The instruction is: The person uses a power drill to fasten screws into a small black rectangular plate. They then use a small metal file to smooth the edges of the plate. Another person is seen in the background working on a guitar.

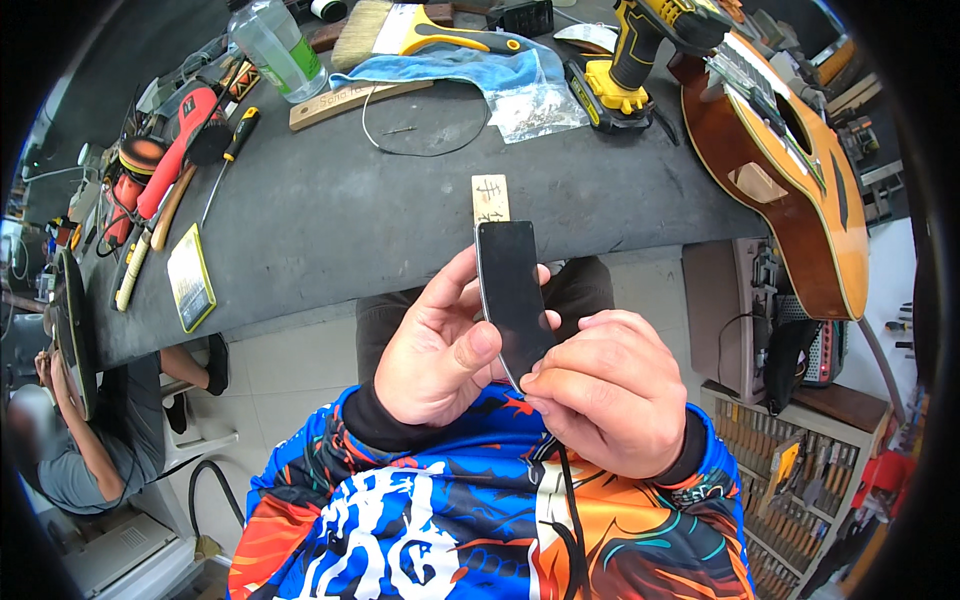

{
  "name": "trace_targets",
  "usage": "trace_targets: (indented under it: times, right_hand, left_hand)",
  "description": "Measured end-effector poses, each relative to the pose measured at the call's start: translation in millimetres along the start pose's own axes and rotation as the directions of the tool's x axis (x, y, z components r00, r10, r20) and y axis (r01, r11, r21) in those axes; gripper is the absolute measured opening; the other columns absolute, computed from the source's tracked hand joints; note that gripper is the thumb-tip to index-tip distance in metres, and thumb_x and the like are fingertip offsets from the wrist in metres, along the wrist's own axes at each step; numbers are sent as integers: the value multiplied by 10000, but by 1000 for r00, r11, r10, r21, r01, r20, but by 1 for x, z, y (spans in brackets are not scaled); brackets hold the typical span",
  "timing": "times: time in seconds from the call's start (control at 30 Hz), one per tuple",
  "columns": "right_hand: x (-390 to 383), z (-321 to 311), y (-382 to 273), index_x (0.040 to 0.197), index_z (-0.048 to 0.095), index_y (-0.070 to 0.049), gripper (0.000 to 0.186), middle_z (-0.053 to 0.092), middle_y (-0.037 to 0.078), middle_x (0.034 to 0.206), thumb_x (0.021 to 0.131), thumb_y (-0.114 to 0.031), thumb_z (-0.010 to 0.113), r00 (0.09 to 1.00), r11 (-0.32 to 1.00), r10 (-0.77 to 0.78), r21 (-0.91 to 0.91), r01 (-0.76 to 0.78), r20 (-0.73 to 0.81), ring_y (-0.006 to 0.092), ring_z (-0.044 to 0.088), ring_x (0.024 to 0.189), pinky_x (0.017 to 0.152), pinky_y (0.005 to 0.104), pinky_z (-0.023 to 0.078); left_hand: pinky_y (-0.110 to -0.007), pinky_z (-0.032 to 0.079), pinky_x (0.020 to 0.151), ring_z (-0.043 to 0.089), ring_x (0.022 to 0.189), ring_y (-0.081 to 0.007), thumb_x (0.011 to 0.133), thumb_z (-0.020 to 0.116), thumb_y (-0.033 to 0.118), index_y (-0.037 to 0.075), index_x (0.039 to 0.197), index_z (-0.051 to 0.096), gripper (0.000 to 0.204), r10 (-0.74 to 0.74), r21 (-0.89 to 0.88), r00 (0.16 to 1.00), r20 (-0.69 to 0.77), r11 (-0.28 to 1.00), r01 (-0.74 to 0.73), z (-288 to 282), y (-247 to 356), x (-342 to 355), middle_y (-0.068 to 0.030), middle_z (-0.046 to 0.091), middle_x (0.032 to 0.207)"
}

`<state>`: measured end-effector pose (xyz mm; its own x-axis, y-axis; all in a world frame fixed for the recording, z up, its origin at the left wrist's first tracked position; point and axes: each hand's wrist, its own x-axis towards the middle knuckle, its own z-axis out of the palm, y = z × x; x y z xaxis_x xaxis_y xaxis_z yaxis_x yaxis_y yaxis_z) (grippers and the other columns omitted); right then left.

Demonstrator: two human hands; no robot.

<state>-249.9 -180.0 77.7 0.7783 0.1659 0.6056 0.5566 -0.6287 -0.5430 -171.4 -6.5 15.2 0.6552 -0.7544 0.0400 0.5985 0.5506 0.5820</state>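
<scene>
The phone (510,285), mid-view, looks light, stiff, slick and fragile, best held by its long edges. From 8 o'clock the left hand (432,358), half-curled, cradles it; from 4 the right hand (622,395) pinches its 6-o'clock end.

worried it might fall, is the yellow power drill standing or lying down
Standing: the drill rests on its battery base, handle rising above.

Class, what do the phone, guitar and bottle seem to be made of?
Phone: probably glass-fronted; the black face is smooth and faintly reflective.
Guitar: wood, apparently varnished; its orange-brown body has a sheen.
Bottle: clear, probably plastic; you can see through it, though glass isn't ruled out.
</scene>
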Motion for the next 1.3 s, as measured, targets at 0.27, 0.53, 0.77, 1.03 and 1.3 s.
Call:
trace_targets:
  times: [0.27,0.53,0.77,1.03,1.3]
  right_hand:
    - [-2,1,4,890,686,-44,270,669,52,846,653,-19,813,999,998,24,52,-26,42,224,649,700,646,350,507]
    - [-8,5,-6,979,722,-90,299,665,23,938,687,-153,728,992,987,-121,-100,124,41,199,632,864,766,378,540]
    - [-3,2,-17,958,724,-177,242,727,9,1018,716,-188,733,997,977,-71,-202,70,7,183,618,886,878,406,498]
    - [-10,-1,-20,937,722,-198,185,755,-11,1060,757,-206,763,997,972,-78,-221,81,22,148,522,818,917,397,465]
    - [-15,0,-19,931,721,-221,208,705,-58,957,743,-221,811,996,989,-88,-121,88,6,151,504,831,904,404,468]
  left_hand:
    - [-463,521,1030,568,1276,-326,951,706,157,132,1572,293,746,-34,-61,999,28,997,36,-4,-4,-3,-188,419,1524]
    - [-482,439,1100,484,1359,-356,993,585,468,53,1578,231,799,-42,-41,981,191,998,50,-6,2,-1,-281,298,1572]
    - [-483,381,1148,395,1430,-340,979,548,581,43,1595,163,903,-151,-129,969,196,975,178,-4,1,-7,-261,219,1614]
    - [-502,438,1103,490,1337,-416,947,639,525,62,1592,186,914,-198,-205,967,161,952,229,1,2,-7,-242,281,1596]
    - [-513,447,1099,507,1334,-408,935,706,407,10,1567,204,900,-174,-369,966,189,899,235,0,1,-5,-258,325,1563]
